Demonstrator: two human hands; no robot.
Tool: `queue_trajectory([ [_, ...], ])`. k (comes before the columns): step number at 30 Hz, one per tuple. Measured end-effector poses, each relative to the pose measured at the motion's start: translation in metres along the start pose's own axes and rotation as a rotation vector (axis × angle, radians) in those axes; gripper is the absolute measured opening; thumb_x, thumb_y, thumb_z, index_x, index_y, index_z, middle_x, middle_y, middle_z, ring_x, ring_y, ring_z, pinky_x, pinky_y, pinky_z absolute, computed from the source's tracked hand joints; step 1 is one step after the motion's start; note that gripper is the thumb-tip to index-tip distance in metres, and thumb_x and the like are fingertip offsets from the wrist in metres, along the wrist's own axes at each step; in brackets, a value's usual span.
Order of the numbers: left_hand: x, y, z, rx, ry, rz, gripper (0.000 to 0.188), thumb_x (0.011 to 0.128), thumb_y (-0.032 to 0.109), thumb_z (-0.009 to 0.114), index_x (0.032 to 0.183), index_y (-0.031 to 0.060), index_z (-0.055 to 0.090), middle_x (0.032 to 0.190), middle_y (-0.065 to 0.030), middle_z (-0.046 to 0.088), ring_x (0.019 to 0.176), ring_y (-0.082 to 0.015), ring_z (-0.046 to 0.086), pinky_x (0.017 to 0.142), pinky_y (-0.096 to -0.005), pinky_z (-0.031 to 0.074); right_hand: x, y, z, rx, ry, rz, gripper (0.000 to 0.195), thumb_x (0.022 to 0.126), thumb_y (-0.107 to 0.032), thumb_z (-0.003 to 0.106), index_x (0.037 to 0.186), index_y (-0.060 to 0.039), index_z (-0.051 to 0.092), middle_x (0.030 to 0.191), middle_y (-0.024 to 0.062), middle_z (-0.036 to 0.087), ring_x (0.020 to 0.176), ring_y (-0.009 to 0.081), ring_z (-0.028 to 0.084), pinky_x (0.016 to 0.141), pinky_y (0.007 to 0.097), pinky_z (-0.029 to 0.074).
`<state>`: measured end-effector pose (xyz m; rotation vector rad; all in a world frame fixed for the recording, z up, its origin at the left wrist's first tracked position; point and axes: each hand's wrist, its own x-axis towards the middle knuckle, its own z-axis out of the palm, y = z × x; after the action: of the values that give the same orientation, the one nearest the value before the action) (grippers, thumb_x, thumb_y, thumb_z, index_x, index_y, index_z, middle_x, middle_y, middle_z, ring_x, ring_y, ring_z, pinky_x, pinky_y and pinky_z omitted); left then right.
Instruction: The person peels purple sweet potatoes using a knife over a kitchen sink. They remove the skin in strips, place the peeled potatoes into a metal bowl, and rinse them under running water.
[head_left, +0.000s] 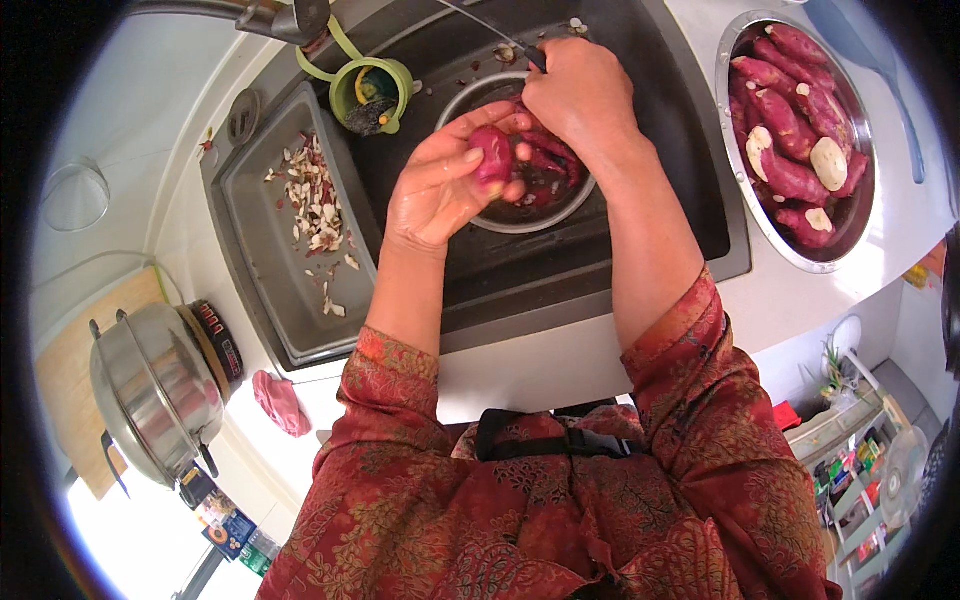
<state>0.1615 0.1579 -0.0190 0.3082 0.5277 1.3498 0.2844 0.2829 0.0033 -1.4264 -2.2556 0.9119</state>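
My left hand (439, 176) grips a small wet sweet potato (492, 154) with purple-red skin, thumb on its near side and fingers around it. In my right hand (585, 90) is a knife (535, 58) by its black handle, the thin blade pointing up and left, away from the sweet potato. Both hands are above a round metal bowl (536, 225) that stands in the dark sink (660, 195). Several more purple sweet potatoes (551, 150) lie in water in that bowl, partly hidden by my hands.
An oval metal bowl (802, 262) full of sweet potatoes (787, 127) stands on the right counter beside a blue spatula (904, 105). Peelings (319, 210) lie in the sink's left basin (262, 247). A green strainer cup (405, 82) holds scrubbers. The faucet (289, 21) and a steel pot (154, 382) are leftward.
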Motion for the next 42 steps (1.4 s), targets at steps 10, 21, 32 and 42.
queue_trajectory([
  [10,0.001,0.01,0.067,0.338,0.158,0.066,0.05,0.067,-0.008,0.057,0.117,-0.0024,0.051,0.099,-0.0142,0.056,0.066,-0.0127,0.051,0.052,-0.0184,0.041,0.0,-0.002,-0.008,-0.107,-0.212,0.021,0.019,0.068,-0.017,0.066,0.081,-0.0028,0.069,0.082,0.0183,0.067,0.08,0.0319,0.066,0.072,0.0385,0.053],
  [21,0.103,-0.046,0.183,1.486,-0.408,0.843,0.039,0.071,0.001,0.06,0.11,-0.0044,0.054,0.09,-0.016,0.058,0.093,-0.0271,0.055,0.082,-0.0359,0.045,0.002,-0.003,0.007,-0.102,-0.3,0.023,0.013,0.068,-0.011,0.061,0.076,-0.0023,0.067,0.079,0.0195,0.065,0.08,0.0346,0.064,0.071,0.0419,0.051],
  [32,0.142,-0.131,0.205,2.041,-0.383,1.145,0.022,0.072,0.015,0.056,0.088,0.0018,0.062,0.083,-0.0096,0.057,0.085,-0.0237,0.051,0.072,-0.04,0.037,-0.001,0.004,-0.011,-0.089,-0.244,0.04,0.018,0.07,-0.012,0.062,0.084,-0.0032,0.069,0.086,0.0192,0.066,0.085,0.0329,0.065,0.076,0.0411,0.051],
  [42,0.069,-0.006,0.103,1.151,0.588,0.895,0.014,0.085,0.004,0.058,0.096,0.0024,0.067,0.083,-0.0042,0.067,0.074,-0.008,0.06,0.067,-0.0203,0.047,0.003,0.022,-0.006,0.164,0.025,0.172,0.02,0.071,-0.017,0.063,0.081,0.0004,0.068,0.086,0.0238,0.065,0.086,0.0382,0.063,0.077,0.0423,0.051],
])
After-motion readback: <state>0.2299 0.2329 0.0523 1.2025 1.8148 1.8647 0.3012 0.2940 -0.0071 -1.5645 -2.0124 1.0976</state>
